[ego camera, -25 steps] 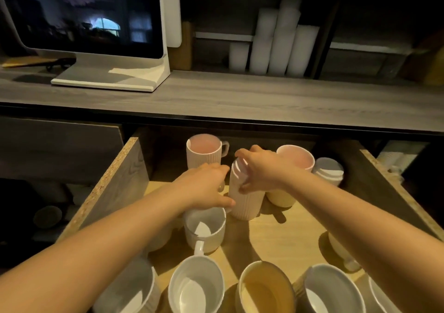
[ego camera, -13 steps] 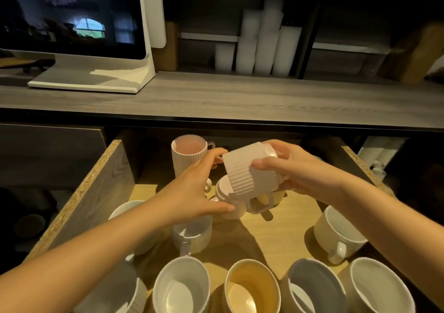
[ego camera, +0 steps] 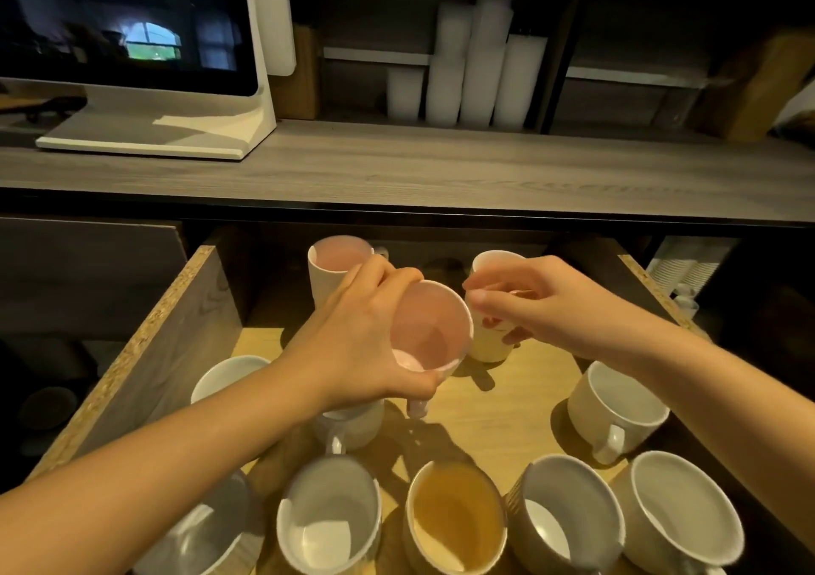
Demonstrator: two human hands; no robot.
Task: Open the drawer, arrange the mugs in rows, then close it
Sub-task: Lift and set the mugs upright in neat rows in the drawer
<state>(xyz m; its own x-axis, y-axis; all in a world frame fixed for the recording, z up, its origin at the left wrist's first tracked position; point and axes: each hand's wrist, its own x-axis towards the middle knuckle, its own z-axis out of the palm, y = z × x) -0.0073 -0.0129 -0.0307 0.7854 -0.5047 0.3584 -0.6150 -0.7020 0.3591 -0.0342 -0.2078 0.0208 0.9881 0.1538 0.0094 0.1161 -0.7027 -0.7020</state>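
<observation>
Our left hand [ego camera: 353, 345] grips the tilted pink-lined white mug [ego camera: 430, 332]; just right of it, our right hand [ego camera: 542, 310] clasps the cream ceramic mug [ego camera: 489, 347].

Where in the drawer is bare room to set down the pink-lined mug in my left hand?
Best patch: bare drawer floor bordered by the cream mug in the right hand, the white mug at right and the front row. A small strip lies beside the left wall. Front row is packed.
</observation>
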